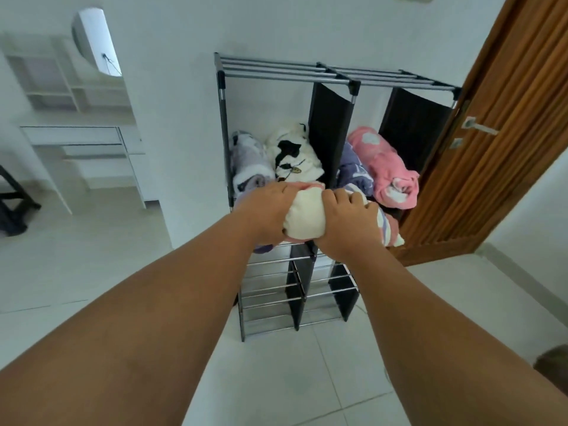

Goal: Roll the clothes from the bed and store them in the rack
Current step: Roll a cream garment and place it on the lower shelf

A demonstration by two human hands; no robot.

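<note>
A metal rack (223,124) with black fabric dividers stands against the white wall. Its upper shelf holds rolled clothes: a lilac roll (249,164), a white and black roll (292,155), a purple patterned roll (353,170) and a pink roll (384,167). Both my hands grip a cream rolled garment (304,216) at the front edge of that shelf. My left hand (264,213) holds its left end, my right hand (347,222) its right end. A striped roll (388,229) lies just under my right hand.
The rack's lower shelves (270,290) are bare metal bars. A wooden door (491,133) stands open just right of the rack. A white desk with shelves (83,136) is at the left, with dark furniture (12,207) at the far left. The floor is pale tile.
</note>
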